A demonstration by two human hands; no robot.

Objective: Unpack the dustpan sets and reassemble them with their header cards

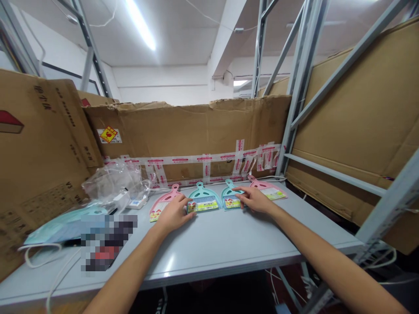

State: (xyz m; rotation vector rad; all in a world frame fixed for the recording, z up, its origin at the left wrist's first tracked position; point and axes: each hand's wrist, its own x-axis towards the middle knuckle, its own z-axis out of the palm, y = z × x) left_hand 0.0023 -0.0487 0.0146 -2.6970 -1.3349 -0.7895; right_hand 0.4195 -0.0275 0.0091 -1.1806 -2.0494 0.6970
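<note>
Four small dustpan-and-brush sets lie in a row on the grey shelf top, each with a colourful label at its front. My left hand is open, palm down, partly over the pink dustpan set at the left end. Its thumb and fingertips reach the left edge of the neighbouring teal dustpan set. With its fingers apart, my right hand rests over the right side of the second teal dustpan set. Behind that hand lies another pink dustpan set. Whether the fingertips press on the sets cannot be seen.
A long cardboard box closes off the back. Clear plastic bags, a teal packet and a blurred-out dark object lie at the left. Metal shelf posts rise at the right. A white cable crosses the front left.
</note>
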